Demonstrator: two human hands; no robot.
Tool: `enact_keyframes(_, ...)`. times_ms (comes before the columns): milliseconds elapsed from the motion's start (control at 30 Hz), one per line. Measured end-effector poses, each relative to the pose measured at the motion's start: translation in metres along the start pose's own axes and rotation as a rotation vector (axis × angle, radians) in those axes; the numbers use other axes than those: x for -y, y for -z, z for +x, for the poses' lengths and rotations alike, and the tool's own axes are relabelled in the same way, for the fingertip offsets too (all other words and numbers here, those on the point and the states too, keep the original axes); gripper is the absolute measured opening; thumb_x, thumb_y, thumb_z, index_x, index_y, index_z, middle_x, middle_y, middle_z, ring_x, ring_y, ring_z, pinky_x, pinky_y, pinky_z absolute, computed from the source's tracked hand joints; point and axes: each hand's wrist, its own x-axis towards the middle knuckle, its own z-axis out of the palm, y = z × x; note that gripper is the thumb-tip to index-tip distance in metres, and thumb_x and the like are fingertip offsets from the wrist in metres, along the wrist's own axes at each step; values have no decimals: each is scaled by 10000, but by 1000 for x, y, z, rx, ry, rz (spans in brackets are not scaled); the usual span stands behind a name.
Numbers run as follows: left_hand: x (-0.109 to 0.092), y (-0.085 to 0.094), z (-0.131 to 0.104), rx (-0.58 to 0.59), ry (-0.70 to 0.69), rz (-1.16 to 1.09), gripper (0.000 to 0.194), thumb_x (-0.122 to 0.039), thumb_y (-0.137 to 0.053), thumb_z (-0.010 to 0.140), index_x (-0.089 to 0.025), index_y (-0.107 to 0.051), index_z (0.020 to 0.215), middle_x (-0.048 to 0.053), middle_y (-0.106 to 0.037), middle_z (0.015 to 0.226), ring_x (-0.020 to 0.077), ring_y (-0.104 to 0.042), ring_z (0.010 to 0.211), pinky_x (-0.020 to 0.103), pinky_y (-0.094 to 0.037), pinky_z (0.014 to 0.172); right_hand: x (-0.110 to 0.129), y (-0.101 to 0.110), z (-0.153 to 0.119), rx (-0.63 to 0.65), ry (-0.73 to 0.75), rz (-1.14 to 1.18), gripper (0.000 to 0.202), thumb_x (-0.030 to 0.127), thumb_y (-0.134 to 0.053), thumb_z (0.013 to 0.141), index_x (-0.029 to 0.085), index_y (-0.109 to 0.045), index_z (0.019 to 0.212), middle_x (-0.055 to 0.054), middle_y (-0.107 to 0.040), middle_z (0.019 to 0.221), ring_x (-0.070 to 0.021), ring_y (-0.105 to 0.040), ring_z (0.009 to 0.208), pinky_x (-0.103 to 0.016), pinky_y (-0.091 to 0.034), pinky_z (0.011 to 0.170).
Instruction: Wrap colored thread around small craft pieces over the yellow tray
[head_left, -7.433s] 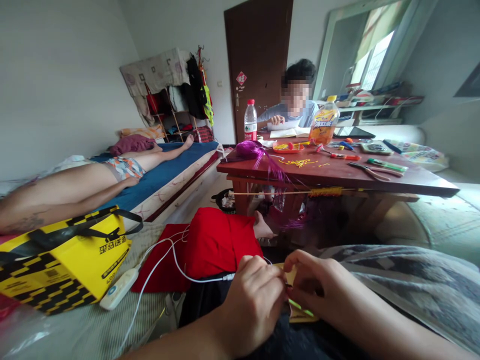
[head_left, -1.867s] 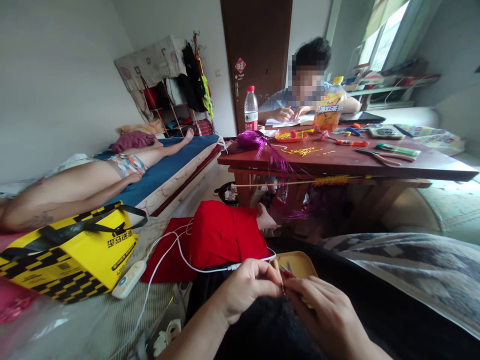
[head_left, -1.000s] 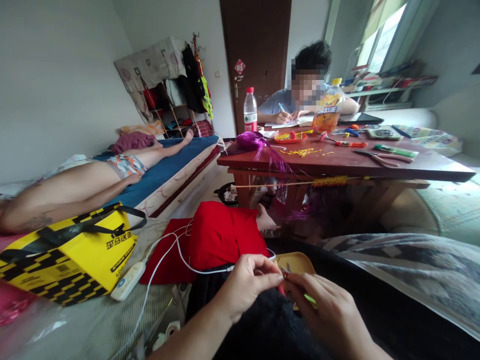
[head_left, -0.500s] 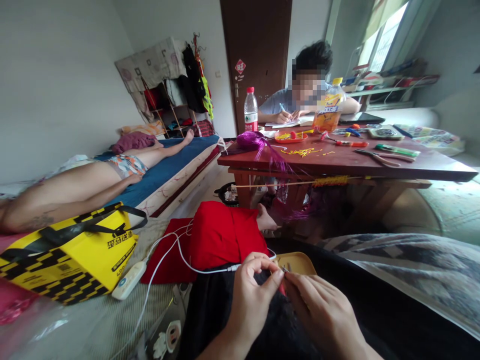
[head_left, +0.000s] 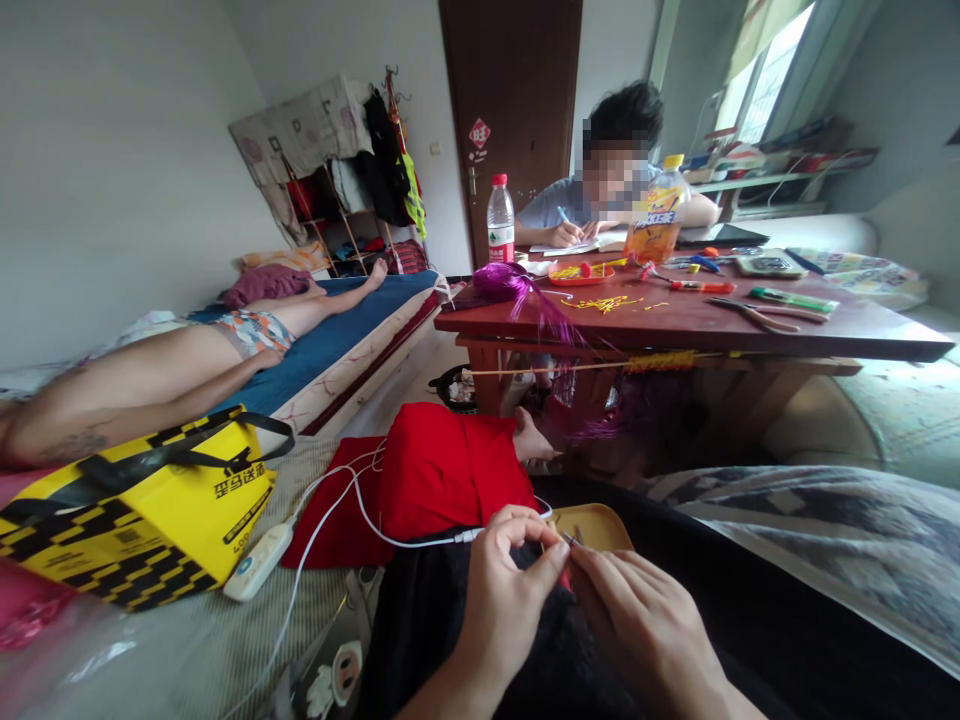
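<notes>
My left hand (head_left: 504, 590) is at the lower middle, its thumb and forefinger pinched together on something too small to make out. My right hand (head_left: 645, 610) is right beside it, its fingers closed round a slim tool with a dark metal tip (head_left: 571, 541); a bit of red shows under the fingers. The fingertips of both hands nearly meet above my dark-clothed lap. Just behind them lies a yellow tray (head_left: 604, 522), partly hidden by my hands, with small metal items in it.
A red-brown table (head_left: 697, 325) ahead holds purple strands (head_left: 504, 283), pliers (head_left: 754, 314), bottles and yellow pieces. A person (head_left: 622, 150) writes behind it. Another person lies on a bed at left. A yellow bag (head_left: 172, 510) and a power strip (head_left: 259, 562) are nearby.
</notes>
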Motion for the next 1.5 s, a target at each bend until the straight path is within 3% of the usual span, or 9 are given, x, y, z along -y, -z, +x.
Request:
enact_keyframes(200, -2, 0, -1, 2, -21, 12, 102, -155, -601, 691, -163, -606, 589, 45, -583, 739, 190, -552, 770, 287, -386, 757, 0, 0, 0, -1, -5, -17, 311, 57, -328, 876, 188, -526, 675, 18, -550, 454, -109, -588, 444, -205, -456, 523)
enact_keyframes(367, -4, 1, -2, 6, -1, -80, 128, -117, -594, 651, -165, -564, 535, 32, -577, 751, 169, -547, 757, 263, -382, 744, 1, -1, 1, -20, -37, -11, 315, 98, -345, 897, 172, -548, 668, -24, -641, 538, -102, -598, 445, -202, -459, 515)
enact_keyframes(500, -3, 3, 0, 89, 130, -218, 100, -97, -582, 597, -151, -567, 513, 26, -563, 776, 135, -516, 692, 236, -369, 657, 0, -1, 2, -58, -57, 31, 308, 142, -381, 906, 175, -556, 655, -31, -661, 561, -101, -599, 442, -199, -460, 502)
enact_keyframes(633, -6, 8, 3, 186, 265, -346, 54, -134, -620, 539, -136, -578, 505, 31, -551, 805, 117, -476, 652, 224, -350, 609, -2, 1, 2, -10, -130, 179, 236, 173, -410, 896, 173, -578, 729, -21, -659, 573, -111, -614, 471, -192, -478, 496)
enact_keyframes(967, -8, 21, 13, 441, 352, -434, 54, -95, -628, 488, -147, -618, 479, 14, -563, 693, 148, -487, 724, 253, -338, 722, -4, 6, 2, 37, -128, 364, 183, 169, -450, 870, 178, -599, 763, -10, -640, 560, -106, -602, 468, -187, -491, 492)
enact_keyframes(1267, -1, 27, 22, 623, 438, -501, 79, -78, -627, 465, -143, -659, 497, 11, -591, 683, 108, -475, 654, 224, -328, 644, -4, 7, -1, 42, -87, 392, 136, 146, -480, 855, 167, -597, 787, -9, -628, 554, -108, -589, 466, -199, -486, 501)
enact_keyframes(1400, -1, 27, 27, 665, 463, -505, 53, -109, -658, 448, -140, -659, 491, 12, -596, 659, 106, -483, 646, 222, -333, 640, -3, 9, 1, 44, -81, 403, 151, 147, -469, 860, 172, -596, 782, -4, -630, 555, -102, -588, 464, -195, -483, 508)
enact_keyframes(1500, -1, 27, 27, 623, 419, -448, 48, -138, -678, 467, -136, -646, 503, 10, -592, 641, 109, -487, 636, 222, -341, 634, -5, 10, 3, 72, -60, 416, 159, 153, -461, 868, 173, -595, 785, -1, -623, 549, -101, -575, 455, -190, -468, 488)
